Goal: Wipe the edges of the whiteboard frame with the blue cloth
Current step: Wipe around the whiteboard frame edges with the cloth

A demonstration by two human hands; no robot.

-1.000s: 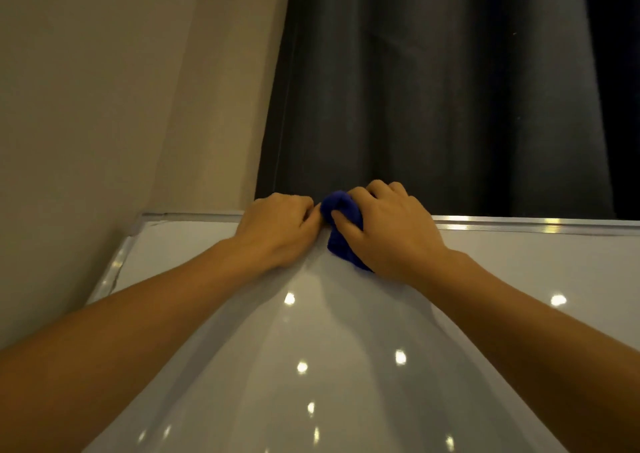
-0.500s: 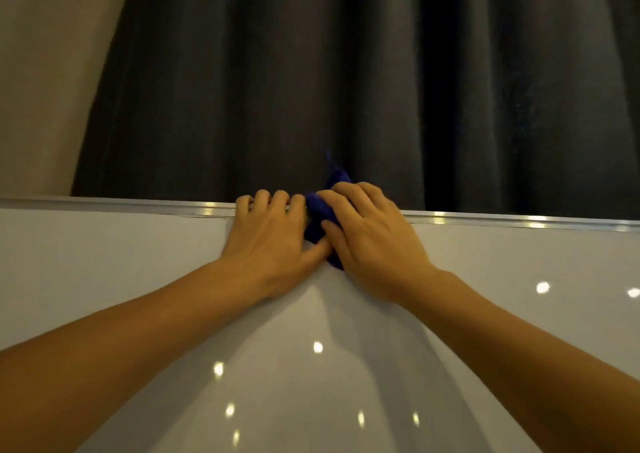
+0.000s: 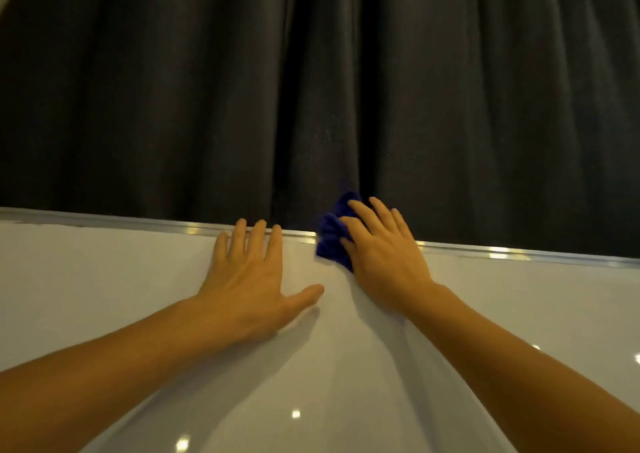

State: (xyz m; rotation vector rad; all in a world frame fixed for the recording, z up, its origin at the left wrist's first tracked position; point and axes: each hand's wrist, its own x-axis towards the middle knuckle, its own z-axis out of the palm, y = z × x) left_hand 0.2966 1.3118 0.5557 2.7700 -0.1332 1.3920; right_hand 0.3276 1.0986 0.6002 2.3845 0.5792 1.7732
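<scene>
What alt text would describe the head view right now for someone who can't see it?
The right hand presses a blue cloth onto the whiteboard's top frame edge. The left hand lies flat on the whiteboard beside it, apart from the cloth; a dark curtain hangs behind.

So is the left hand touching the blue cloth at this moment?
Apart. The head view shows bare whiteboard between the left hand, flat on the board, and the blue cloth under the right hand.
</scene>
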